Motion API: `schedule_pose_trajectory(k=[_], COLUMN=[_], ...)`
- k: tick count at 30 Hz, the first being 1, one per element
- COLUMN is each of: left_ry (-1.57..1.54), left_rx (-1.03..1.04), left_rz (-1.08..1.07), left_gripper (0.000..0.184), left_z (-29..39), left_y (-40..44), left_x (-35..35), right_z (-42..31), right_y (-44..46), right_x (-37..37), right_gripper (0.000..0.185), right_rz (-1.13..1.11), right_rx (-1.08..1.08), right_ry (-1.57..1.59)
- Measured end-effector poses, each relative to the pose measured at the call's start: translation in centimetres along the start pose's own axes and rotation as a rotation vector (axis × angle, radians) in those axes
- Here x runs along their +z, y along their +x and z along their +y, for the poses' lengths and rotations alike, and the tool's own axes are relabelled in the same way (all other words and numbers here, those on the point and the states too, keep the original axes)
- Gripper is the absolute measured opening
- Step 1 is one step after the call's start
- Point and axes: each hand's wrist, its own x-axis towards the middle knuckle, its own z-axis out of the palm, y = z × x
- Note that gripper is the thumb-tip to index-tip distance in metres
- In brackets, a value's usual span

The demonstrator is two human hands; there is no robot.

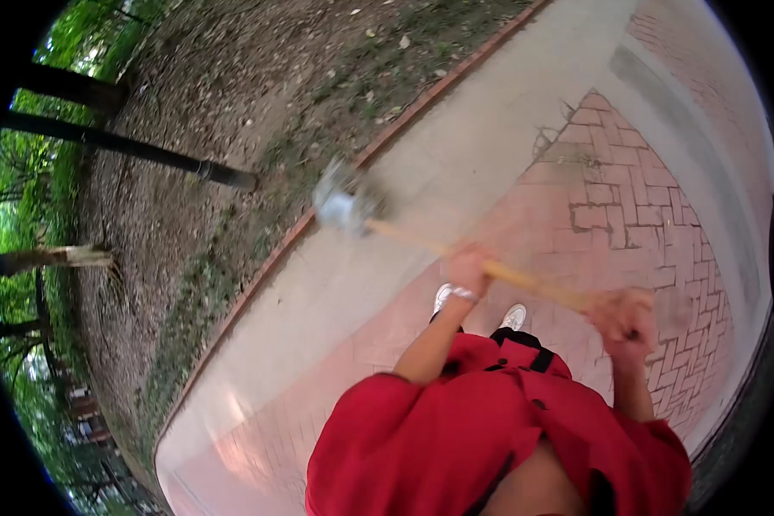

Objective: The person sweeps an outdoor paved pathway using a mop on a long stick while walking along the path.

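Both my hands are wrapped round the yellow-brown handle of a mop (533,285), which slants across in front of me. My left hand (468,268), with a pale band at its wrist, grips the middle of the handle. Further right, my right hand (625,321) is closed round the handle's upper end. The greyish mop head (346,203), blurred by motion, is at the left end, over the pale paving strip near the brick edging. Whether it touches the ground I cannot tell.
A low red brick edging (258,281) separates the paving from soil with leaves and grass (232,95). A dark post (172,153) and trees stand on the soil. Reddish paving bricks (632,185) lie to the right. My white shoes (513,317) show below.
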Motion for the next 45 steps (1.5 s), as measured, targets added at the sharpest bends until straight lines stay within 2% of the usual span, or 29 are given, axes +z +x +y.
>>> schedule_pose_trajectory(k=[2, 3, 4, 5, 6, 9, 11, 13, 15, 17, 19, 20, 21, 22, 23, 24, 27, 28, 29, 30, 32, 34, 36, 39, 40, 42, 43, 44, 45], left_ry=[0.163, 0.21, 0.239, 0.266, 0.228, 0.291, 0.352, 0.401, 0.39, 0.385, 0.388, 0.342, 0.29, 0.212, 0.192, 0.12, -0.028, -0.045, -0.007, -0.095, -0.133, -0.076, -0.119, -0.218, -0.253, -0.265, -0.296, -0.211, -0.135], left_rx=[-0.217, -0.337, -0.313, -0.442, -0.41, -0.604, -0.666, -0.652, -0.618, -0.643, -0.708, -0.619, -0.568, -0.412, -0.384, -0.302, -0.047, 0.038, 0.141, 0.135, 0.141, 0.334, 0.285, 0.225, 0.219, 0.198, 0.196, 0.127, 0.066], left_rz=[-0.075, -0.076, 0.011, -0.034, 0.158, 0.262, 0.63, 0.788, 0.702, 0.454, 0.219, 0.233, 0.226, 0.167, -0.098, -0.131, -0.186, -0.177, -0.258, -0.382, -0.458, -0.254, -0.23, -0.164, -0.12, -0.031, 0.048, -0.01, -0.073], left_gripper=[0.008, 0.008, 0.007, 0.005, 0.006, 0.014, 0.02, 0.025, 0.03, 0.035, 0.034, 0.028, 0.018, 0.023, 0.012, 0.004, 0.011, 0.009, 0.009, 0.009, 0.015, 0.011, 0.009, 0.009, 0.01, 0.011, 0.012, 0.011, 0.01], left_z=[-4.8, -5.0, -7.4, -10.0, -11.3, -16.7, -20.1, -23.9, -27.5, -29.9, -29.8, -30.2, -28.7, -26.3, -24.0, -21.7, -13.2, -10.2, -7.1, -5.7, -2.9, -0.9, 1.1, 2.6, 2.2, 0.2, -1.1, -2.5, -4.1], left_y=[-4.5, -5.6, -7.7, -10.1, -11.5, -16.3, -19.8, -22.4, -24.5, -24.9, -22.2, -21.4, -19.0, -16.0, -13.1, -10.8, -3.2, -0.4, 2.8, 5.2, 8.5, 9.9, 10.6, 9.9, 9.2, 6.7, 5.2, 3.8, 2.0], left_x=[-1.9, -4.7, -6.0, -7.3, -9.0, -12.4, -13.9, -14.7, -14.7, -14.0, -11.9, -9.6, -7.8, -6.8, -5.6, -3.2, 3.3, 4.5, 3.7, 5.0, 4.2, 4.2, 1.7, -1.7, -3.1, -5.2, -6.5, -8.1, -10.0], right_z=[3.4, 5.5, 7.3, 9.2, 11.9, 19.5, 22.6, 24.9, 26.9, 28.5, 28.6, 27.9, 26.6, 24.8, 22.2, 19.2, 9.3, 6.8, 4.5, 3.2, 2.0, 0.8, -1.8, -5.7, -6.2, -6.2, -5.2, -3.6, -1.7], right_y=[1.1, 2.0, 2.5, 2.9, 3.5, 4.4, 5.0, 4.8, 4.8, 4.7, 4.6, 4.6, 4.5, 4.5, 4.3, 3.9, 2.6, 2.4, 2.4, 2.3, 1.8, 1.6, 1.0, 0.6, 1.0, 1.4, 1.6, 1.7, 2.4], right_x=[0.5, 3.1, 5.1, 7.0, 9.3, 17.5, 22.6, 26.6, 28.7, 28.1, 25.5, 23.6, 21.2, 18.8, 16.2, 13.8, 9.7, 9.7, 9.8, 10.3, 10.9, 11.2, 11.9, 10.0, 9.6, 8.6, 7.6, 6.5, 6.6], right_gripper=[0.03, 0.028, 0.018, 0.014, 0.015, 0.021, 0.022, 0.023, 0.023, 0.024, 0.025, 0.025, 0.027, 0.028, 0.028, 0.029, 0.032, 0.033, 0.033, 0.033, 0.03, 0.029, 0.027, 0.03, 0.03, 0.033, 0.033, 0.033, 0.031], right_rz=[-0.224, -0.294, -0.338, -0.375, -0.48, -0.635, -0.764, -0.787, -0.8, -0.663, -0.479, -0.388, -0.274, -0.176, -0.062, 0.045, 0.256, 0.263, 0.224, 0.225, 0.228, 0.206, 0.188, 0.083, 0.07, -0.12, -0.122, 0.027, -0.033], right_rx=[0.301, 0.303, 0.446, 0.591, 0.619, 0.675, 0.687, 0.732, 0.767, 0.654, 0.717, 0.627, 0.568, 0.533, 0.486, 0.423, 0.16, 0.08, 0.064, 0.013, -0.099, -0.179, -0.256, -0.184, -0.17, -0.068, -0.062, -0.051, 0.048], right_ry=[0.093, 0.189, 0.225, 0.255, 0.29, 0.376, 0.329, 0.305, 0.269, 0.077, 0.019, -0.029, -0.025, -0.039, -0.054, -0.075, -0.148, -0.17, -0.148, -0.174, -0.27, -0.291, -0.324, 0.012, 0.024, 0.202, 0.213, 0.146, 0.177])
